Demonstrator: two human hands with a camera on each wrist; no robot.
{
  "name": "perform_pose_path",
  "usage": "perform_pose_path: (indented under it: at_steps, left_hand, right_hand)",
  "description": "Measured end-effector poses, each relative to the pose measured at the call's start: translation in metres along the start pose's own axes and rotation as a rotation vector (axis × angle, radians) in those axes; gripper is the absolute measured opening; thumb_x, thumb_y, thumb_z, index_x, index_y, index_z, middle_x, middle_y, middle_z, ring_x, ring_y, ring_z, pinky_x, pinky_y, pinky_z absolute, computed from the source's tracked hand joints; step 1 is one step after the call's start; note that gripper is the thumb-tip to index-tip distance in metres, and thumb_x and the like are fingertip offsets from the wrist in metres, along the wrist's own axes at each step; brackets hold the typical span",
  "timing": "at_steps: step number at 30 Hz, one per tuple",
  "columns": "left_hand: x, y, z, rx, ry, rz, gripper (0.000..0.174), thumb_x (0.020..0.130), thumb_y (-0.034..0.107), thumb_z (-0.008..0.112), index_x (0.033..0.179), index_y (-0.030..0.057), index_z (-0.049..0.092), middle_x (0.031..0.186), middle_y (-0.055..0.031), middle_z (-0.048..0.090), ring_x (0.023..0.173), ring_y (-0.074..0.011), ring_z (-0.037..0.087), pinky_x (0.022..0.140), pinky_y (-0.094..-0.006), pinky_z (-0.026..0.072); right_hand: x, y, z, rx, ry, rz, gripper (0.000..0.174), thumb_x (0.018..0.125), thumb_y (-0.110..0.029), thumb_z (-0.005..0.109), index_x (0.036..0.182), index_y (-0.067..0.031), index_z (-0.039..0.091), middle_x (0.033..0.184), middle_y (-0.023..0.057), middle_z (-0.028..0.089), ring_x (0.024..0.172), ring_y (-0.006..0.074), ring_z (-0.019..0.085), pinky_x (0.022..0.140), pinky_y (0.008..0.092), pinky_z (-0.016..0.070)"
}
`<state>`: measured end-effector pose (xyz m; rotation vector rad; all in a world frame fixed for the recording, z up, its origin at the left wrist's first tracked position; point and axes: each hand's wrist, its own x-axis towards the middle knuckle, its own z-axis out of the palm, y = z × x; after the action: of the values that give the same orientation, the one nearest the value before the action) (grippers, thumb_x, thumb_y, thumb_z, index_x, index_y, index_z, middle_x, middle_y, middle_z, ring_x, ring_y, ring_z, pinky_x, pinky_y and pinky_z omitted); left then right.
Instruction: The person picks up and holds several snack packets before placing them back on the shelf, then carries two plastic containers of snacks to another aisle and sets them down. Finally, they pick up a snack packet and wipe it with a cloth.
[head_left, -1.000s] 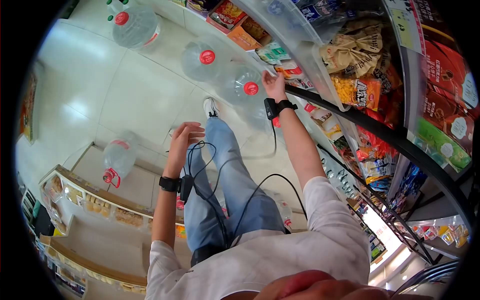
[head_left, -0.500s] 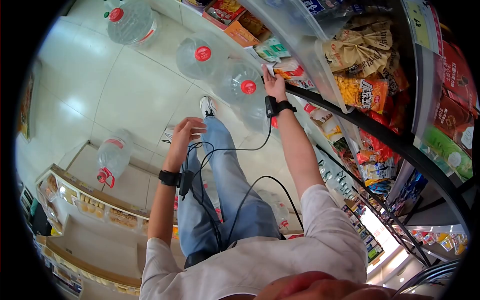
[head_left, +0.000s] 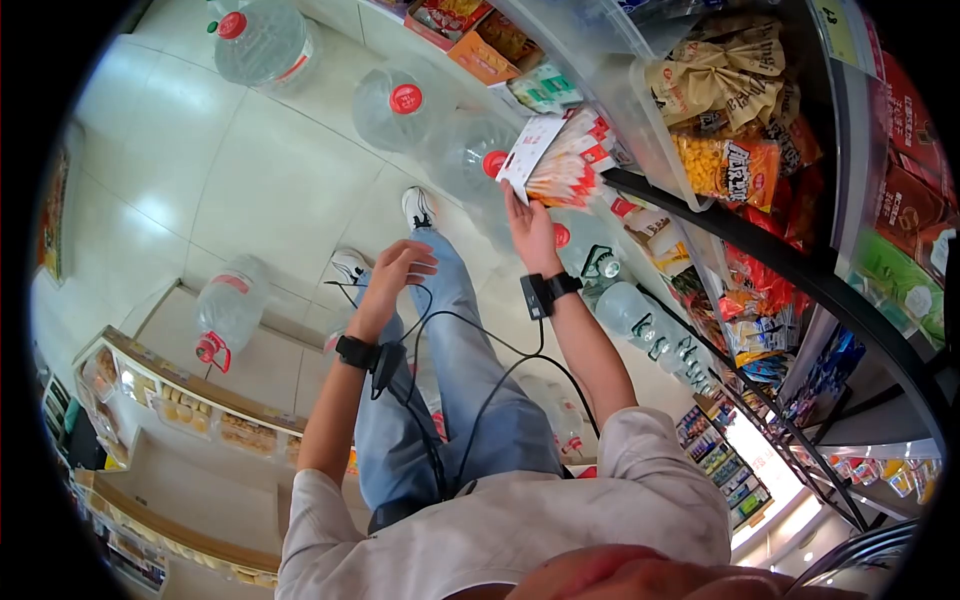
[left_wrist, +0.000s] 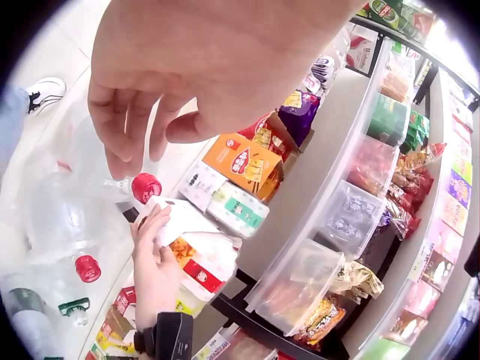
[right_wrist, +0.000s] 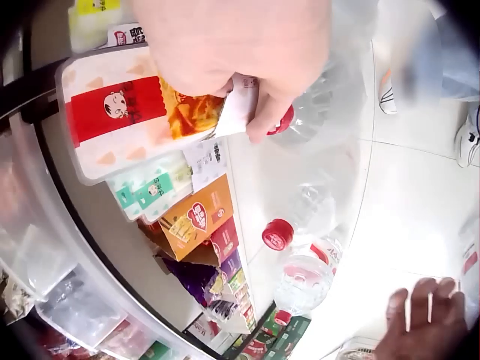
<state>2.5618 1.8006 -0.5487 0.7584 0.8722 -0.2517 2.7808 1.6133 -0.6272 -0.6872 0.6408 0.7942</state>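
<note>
My right hand (head_left: 533, 238) pinches the edge of the white front panel of a snack box (head_left: 535, 145). Red-and-white snack packets (head_left: 572, 168) stand in this box, which juts out from the low shelf over the floor. In the right wrist view, thumb and fingers curl over the panel, beside a packet (right_wrist: 116, 109) with a red band and a printed face. My left hand (head_left: 400, 272) hangs in front of my legs, its fingers loosely bent and holding nothing. From the left wrist view, the left hand (left_wrist: 195, 71) appears nearer the camera than the box.
Large water bottles (head_left: 385, 105) with red caps stand on the floor beside the shelf. An orange snack box (left_wrist: 244, 161) and green-white packets (left_wrist: 236, 210) lie next to the gripped box. A black shelf rail (head_left: 720, 235) curves above; clear bins (left_wrist: 296, 285) hold bagged snacks.
My right hand has drawn back toward my body, and the snack box has come out from the shelf with it. The left hand has shifted slightly right, still holding nothing.
</note>
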Motion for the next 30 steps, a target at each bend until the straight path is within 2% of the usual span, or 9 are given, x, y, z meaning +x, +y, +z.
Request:
perform_pose_path:
  at_steps: [4,10,13,17,20,21,23,26,30]
  left_hand:
    - [0.015,-0.025,0.0,-0.007,-0.056,0.001,0.034,0.101,0.03,0.046,0.113,0.0027,0.062,0.105,-0.0104,0.068,0.097,-0.0194,0.067,0.086,-0.03,0.0488]
    - [0.027,-0.039,0.009,-0.014,-0.135,-0.019,0.044,0.101,0.036,0.052,0.121,-0.0035,0.058,0.116,-0.0122,0.063,0.107,-0.0216,0.063,0.103,-0.0339,0.0454]
    - [0.031,-0.037,0.019,0.006,-0.138,0.038,0.055,0.103,0.043,0.048,0.131,-0.0042,0.051,0.125,-0.0134,0.059,0.119,-0.0207,0.057,0.106,-0.0324,0.0412]
    - [0.048,-0.056,0.024,-0.203,-0.201,0.035,0.07,0.103,0.054,0.04,0.148,0.0005,0.034,0.143,-0.0133,0.047,0.133,-0.0226,0.045,0.114,-0.0379,0.0332]
    - [0.062,-0.074,0.021,-0.424,-0.252,0.09,0.078,0.101,0.062,0.033,0.153,0.0045,0.026,0.15,-0.012,0.041,0.14,-0.0249,0.039,0.117,-0.0426,0.0289]
    - [0.063,-0.07,0.022,-0.457,-0.269,0.153,0.079,0.1,0.065,0.032,0.153,0.0059,0.026,0.151,-0.0116,0.041,0.141,-0.0257,0.038,0.117,-0.0439,0.0285]
    - [0.055,-0.065,0.018,-0.548,-0.326,0.225,0.081,0.097,0.07,0.029,0.153,0.0108,0.028,0.153,-0.0112,0.039,0.142,-0.028,0.038,0.117,-0.0476,0.0307]
    - [0.048,-0.061,0.006,-0.793,-0.126,0.055,0.085,0.096,0.071,0.029,0.151,0.0068,0.032,0.152,-0.0106,0.043,0.138,-0.027,0.043,0.115,-0.0447,0.0338]
    - [0.041,-0.052,-0.022,-0.763,-0.069,0.056,0.083,0.096,0.07,0.029,0.15,0.007,0.034,0.148,-0.0134,0.047,0.134,-0.0287,0.048,0.113,-0.0452,0.0389]
  right_hand:
    - [-0.041,0.009,-0.007,-0.13,0.06,0.014,0.04,0.101,-0.002,0.035,0.137,0.0159,0.037,0.142,0.0289,0.043,0.134,0.036,0.045,0.113,0.0395,0.0452]
    - [-0.093,0.017,-0.007,-0.291,0.039,0.061,0.039,0.103,-0.008,0.041,0.136,0.0125,0.039,0.138,0.0225,0.049,0.129,0.0319,0.052,0.111,0.0352,0.0456]
    - [-0.117,0.019,-0.005,-0.405,-0.009,0.095,0.041,0.103,-0.013,0.049,0.138,0.0061,0.041,0.139,0.0158,0.051,0.126,0.0308,0.055,0.111,0.0354,0.0456]
    - [-0.146,0.033,0.002,-0.49,-0.158,0.068,0.047,0.105,-0.024,0.047,0.145,-0.0023,0.037,0.146,0.0111,0.046,0.133,0.0279,0.048,0.114,0.0402,0.0413]
    - [-0.154,0.04,0.012,-0.603,-0.204,0.246,0.049,0.105,-0.026,0.047,0.146,-0.0032,0.036,0.148,0.0111,0.044,0.134,0.0276,0.047,0.116,0.0413,0.0394]
    - [-0.153,0.051,0.017,-0.538,-0.13,0.212,0.043,0.101,-0.027,0.056,0.136,-0.003,0.049,0.134,0.0094,0.055,0.119,0.0219,0.057,0.104,0.0352,0.0472]
    - [-0.149,0.052,-0.006,-1.266,-0.298,0.145,0.035,0.102,-0.027,0.056,0.129,-0.0057,0.055,0.12,0.0048,0.06,0.109,0.0146,0.058,0.094,0.0315,0.0498]
    - [-0.141,0.067,-0.047,-1.558,-0.423,0.038,0.029,0.1,-0.03,0.059,0.115,-0.0059,0.062,0.101,-0.0008,0.063,0.093,0.0078,0.057,0.08,0.0275,0.0498]
    - [-0.149,0.078,0.019,-1.286,-0.386,0.276,0.034,0.098,-0.031,0.061,0.12,-0.0044,0.058,0.109,0.0024,0.062,0.099,0.0107,0.057,0.087,0.0297,0.0493]
